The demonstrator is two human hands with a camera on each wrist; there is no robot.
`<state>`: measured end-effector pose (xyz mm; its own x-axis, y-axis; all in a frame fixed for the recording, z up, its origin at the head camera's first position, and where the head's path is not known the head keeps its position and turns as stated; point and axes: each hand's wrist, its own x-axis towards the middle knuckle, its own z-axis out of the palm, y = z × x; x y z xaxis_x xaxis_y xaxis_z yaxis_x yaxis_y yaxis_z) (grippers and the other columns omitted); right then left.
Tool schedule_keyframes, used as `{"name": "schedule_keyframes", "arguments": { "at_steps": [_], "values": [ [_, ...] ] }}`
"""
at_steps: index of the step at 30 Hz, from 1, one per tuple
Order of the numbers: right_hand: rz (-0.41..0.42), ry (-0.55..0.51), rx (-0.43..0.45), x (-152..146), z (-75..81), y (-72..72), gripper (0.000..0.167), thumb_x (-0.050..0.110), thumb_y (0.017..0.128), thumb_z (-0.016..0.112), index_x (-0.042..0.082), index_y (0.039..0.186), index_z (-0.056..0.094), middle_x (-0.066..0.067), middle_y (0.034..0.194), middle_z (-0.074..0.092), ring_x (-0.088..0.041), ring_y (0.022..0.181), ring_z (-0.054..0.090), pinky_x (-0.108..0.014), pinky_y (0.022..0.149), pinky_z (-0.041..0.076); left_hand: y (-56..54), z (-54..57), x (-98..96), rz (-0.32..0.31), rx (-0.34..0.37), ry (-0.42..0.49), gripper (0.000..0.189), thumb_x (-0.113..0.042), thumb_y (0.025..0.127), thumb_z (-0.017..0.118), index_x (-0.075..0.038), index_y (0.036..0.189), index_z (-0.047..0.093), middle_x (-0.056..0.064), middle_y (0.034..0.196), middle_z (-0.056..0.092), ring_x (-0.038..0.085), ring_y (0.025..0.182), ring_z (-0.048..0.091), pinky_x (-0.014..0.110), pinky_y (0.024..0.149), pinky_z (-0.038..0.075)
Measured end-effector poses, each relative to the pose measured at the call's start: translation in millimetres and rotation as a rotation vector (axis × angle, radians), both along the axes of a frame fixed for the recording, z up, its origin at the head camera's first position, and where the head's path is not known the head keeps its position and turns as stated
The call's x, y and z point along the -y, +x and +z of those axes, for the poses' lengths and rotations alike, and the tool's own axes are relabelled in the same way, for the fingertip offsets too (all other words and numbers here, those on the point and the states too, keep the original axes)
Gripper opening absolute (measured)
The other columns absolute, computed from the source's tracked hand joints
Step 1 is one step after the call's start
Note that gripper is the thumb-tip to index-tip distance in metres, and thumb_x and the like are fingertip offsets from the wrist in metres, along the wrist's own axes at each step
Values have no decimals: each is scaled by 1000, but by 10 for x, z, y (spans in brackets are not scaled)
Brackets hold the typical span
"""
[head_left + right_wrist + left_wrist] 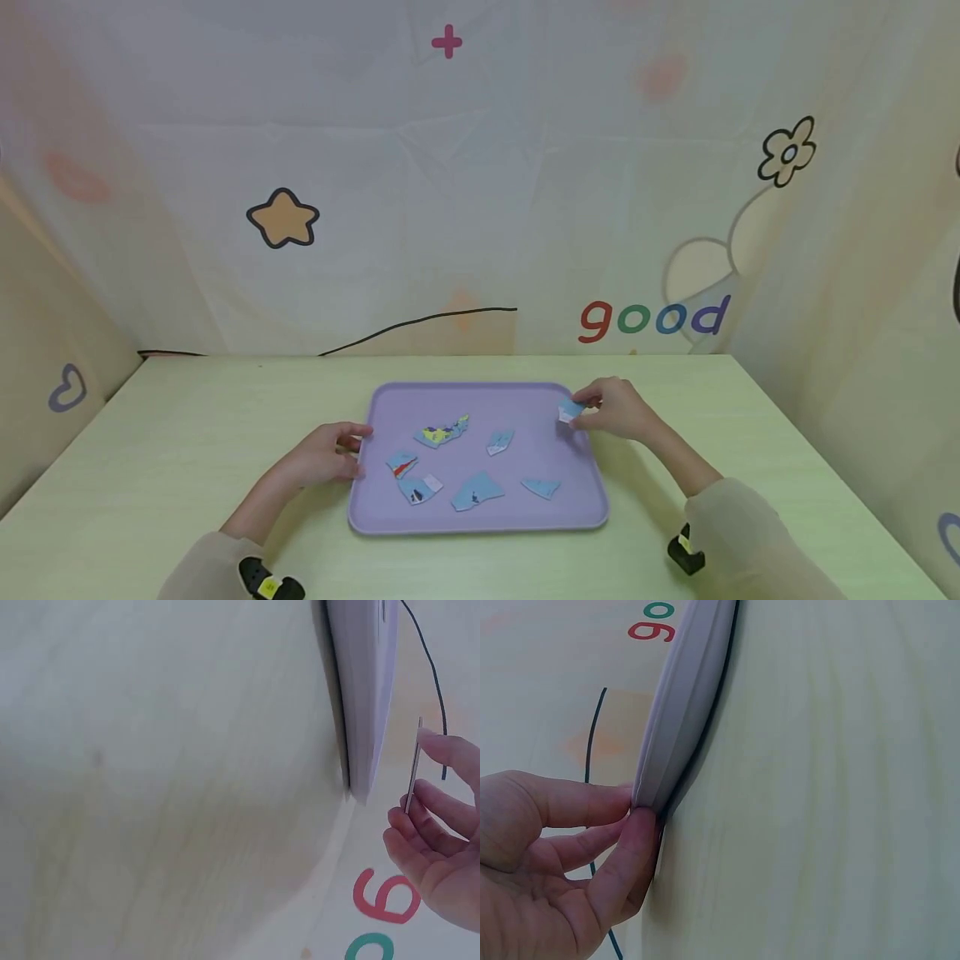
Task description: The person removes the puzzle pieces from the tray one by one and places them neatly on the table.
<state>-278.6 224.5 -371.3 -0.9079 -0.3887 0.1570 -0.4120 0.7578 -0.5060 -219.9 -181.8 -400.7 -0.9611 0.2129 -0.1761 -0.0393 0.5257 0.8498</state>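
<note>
A lilac tray (442, 396) lies on the table with several irregular, light-blue puzzle pieces on it. My left hand (327, 454) grips the tray's left edge, fingertips at the rim and outer wall; the left wrist view shows these fingers (585, 806) against the tray's side (686, 697). Over the tray's upper right corner, my right hand (617, 408) pinches a blue and white puzzle piece (568, 410) between thumb and fingers. From the right wrist, that puzzle piece (413, 769) appears edge-on in the right hand (439, 825), apart from the tray's wall (364, 697).
On the tray lie a piece with a yellow print (438, 433), one with a red stripe (402, 465), a large blue piece (477, 492) and several others. The pale wooden table (225, 400) extends around it. A printed cloth backdrop (450, 208) rises behind the table's far edge.
</note>
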Motion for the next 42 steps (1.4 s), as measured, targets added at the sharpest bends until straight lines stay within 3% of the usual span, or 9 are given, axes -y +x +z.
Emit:
{"name": "schedule_keyframes", "arguments": {
  "at_steps": [6,16,23,42],
  "values": [
    [-70,2,-7,-149,-1,-68,36,15,68,77,-7,95,68,-12,84,67,-18,72,51,-27,63,42,6,-1,-5,10,12,5,52,9,74,64,7,123,49,16,102,51,22,83,50,29,68,51],
    [-140,9,31,-338,-35,-156,39,15,69,75,-11,97,66,-15,83,66,-17,70,53,-25,59,42,4,3,4,6,20,17,53,7,75,66,6,124,47,17,102,50,22,82,50,30,68,52],
    [-185,42,91,-396,-81,-202,37,14,71,75,-10,97,66,-18,88,67,-20,77,59,-28,65,48,8,-6,4,14,25,20,53,8,74,65,6,124,48,16,101,50,22,82,50,30,67,52],
    [-135,108,89,-415,-142,-242,38,9,70,75,-15,96,63,-23,90,66,-28,81,62,-37,71,51,36,22,-6,20,22,22,53,8,74,65,6,124,48,15,100,50,22,81,49,28,66,50]
  ]
}}
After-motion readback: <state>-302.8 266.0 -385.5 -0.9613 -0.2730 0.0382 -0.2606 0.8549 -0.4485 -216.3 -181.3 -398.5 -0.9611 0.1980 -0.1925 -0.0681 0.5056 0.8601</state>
